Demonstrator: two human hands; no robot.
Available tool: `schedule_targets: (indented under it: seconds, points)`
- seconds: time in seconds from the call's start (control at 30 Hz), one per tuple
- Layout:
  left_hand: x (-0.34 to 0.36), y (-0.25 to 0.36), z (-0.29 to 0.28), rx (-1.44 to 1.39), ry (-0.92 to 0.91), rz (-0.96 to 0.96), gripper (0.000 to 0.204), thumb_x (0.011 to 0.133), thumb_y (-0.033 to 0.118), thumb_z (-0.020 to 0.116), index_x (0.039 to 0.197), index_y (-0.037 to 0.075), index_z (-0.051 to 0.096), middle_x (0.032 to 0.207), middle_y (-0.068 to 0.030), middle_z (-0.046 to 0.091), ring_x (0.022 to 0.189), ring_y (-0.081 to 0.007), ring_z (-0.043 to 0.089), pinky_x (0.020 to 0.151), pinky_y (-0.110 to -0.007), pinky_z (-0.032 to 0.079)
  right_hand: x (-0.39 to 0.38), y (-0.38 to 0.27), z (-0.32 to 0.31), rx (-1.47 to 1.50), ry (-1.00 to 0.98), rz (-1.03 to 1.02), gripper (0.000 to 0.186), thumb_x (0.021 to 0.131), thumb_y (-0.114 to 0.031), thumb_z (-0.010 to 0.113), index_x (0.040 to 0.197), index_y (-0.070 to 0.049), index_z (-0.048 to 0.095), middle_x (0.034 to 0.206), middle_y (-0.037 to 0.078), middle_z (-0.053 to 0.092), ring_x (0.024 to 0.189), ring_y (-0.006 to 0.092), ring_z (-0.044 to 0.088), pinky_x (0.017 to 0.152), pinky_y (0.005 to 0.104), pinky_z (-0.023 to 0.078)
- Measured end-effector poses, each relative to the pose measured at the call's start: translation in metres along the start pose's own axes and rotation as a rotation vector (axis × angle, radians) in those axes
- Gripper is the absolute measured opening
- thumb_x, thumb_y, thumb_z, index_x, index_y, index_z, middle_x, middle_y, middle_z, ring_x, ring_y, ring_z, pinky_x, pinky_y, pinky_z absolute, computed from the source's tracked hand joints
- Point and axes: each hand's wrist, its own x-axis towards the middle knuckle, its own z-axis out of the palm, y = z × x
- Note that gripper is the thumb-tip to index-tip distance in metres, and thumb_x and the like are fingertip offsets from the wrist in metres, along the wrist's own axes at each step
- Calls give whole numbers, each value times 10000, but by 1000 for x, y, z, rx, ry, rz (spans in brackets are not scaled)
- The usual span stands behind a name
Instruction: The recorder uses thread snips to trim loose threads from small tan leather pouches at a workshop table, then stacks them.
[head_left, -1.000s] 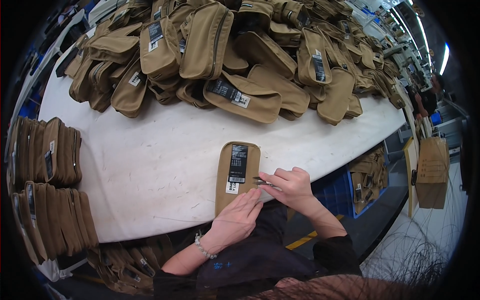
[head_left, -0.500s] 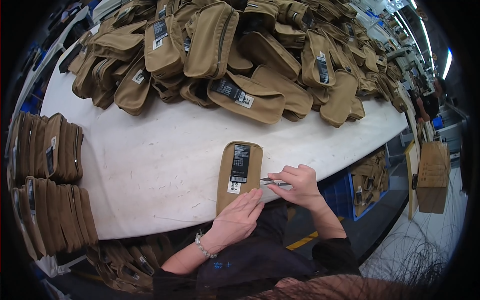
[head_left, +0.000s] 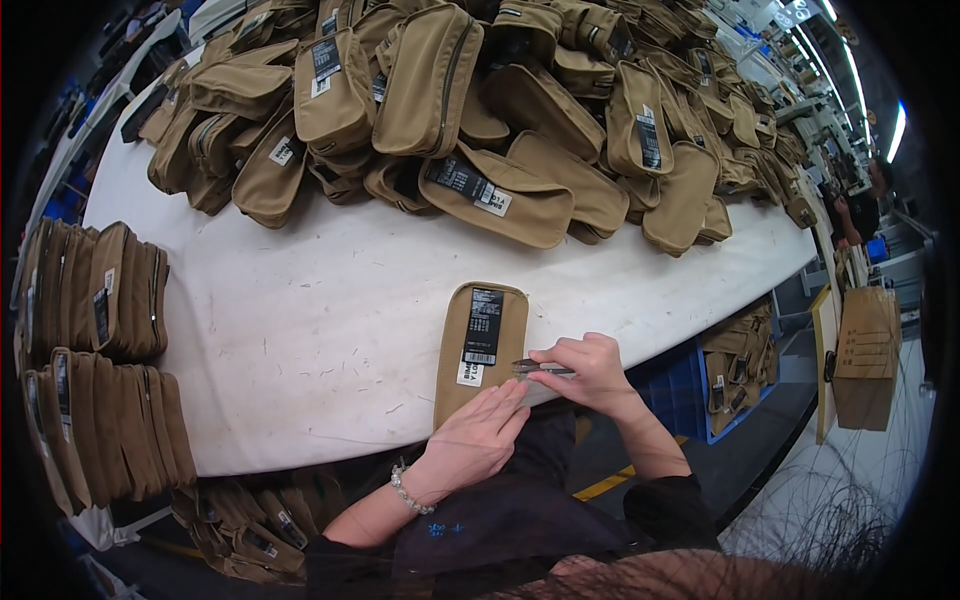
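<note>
White table [head_left: 280,330]: its far half is covered by stock; the near edge is curved by the lens.
Pouch heap [head_left: 422,85]: many brown pouches are piled loosely across the far side.
Pouch stacks [head_left: 132,300]: 2 rows of brown pouches are stood on edge at the left.
Blue crate [head_left: 672,392]: more brown pouches are held in it, below the table's right edge.
Cardboard box [head_left: 866,355]: it is seen beyond the crate, far right.
Worked pouch [head_left: 457,340]: it is laid flat at the near edge, its lower end covered.
Left hand [head_left: 475,437]: its fingers are stretched straight, side by side, upon the worked pouch.
Right hand [head_left: 592,372]: the snips are pinched between thumb and fingers.
Black tag [head_left: 485,322]: it is placed lengthwise on the worked pouch.
Snips [head_left: 553,369]: their tips are pointed left, at the pouch's right edge; contact cannot be told.
White label [head_left: 469,374]: it is partly overlapped by the tag.
</note>
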Motion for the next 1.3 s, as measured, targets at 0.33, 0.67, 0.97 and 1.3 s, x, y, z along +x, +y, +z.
schedule_targets:
  seconds: [0.33, 0.67, 0.97, 1.3]
  points:
    - [-2, -1, -1, -21, 160, 40, 297, 782, 101, 672, 1065, 11, 665, 1206, -157, 614, 1117, -287, 610, 947, -391, 496, -22, 27, 5, 1277, -73, 214, 209, 812, -204, 755, 853, -12, 684, 684, 43, 620, 495, 90, 467, 499, 256, 323]
    - [-48, -22, -28, -110, 581, 1, 149, 721, 121, 735, 865, 112, 698, 817, -1, 624, 709, -191, 582, 643, -333, 413, -30, 12, 0, 1319, -57, 676, 317, 926, -273, 646, 1098, -22, 556, 667, -54, 416, 548, 26, 332, 501, 207, 270]
    - [-34, -21, -30, -2, 472, -309, 241, 676, 73, 774, 902, 124, 707, 895, -26, 581, 863, -216, 535, 774, -354, 371, -4, -34, -16, -108, 84, 156, 269, 704, -232, 806, 954, -171, 724, 659, -16, 561, 522, 193, 491, 510, 301, 356]
    - [-31, -24, -18, 41, 401, -340, 267, 705, 166, 784, 956, 132, 699, 956, -26, 566, 924, -213, 509, 812, -360, 333, 22, -13, -32, -147, -159, -97, 203, 769, -343, 756, 877, -182, 696, 635, -32, 536, 512, 184, 534, 517, 319, 374]
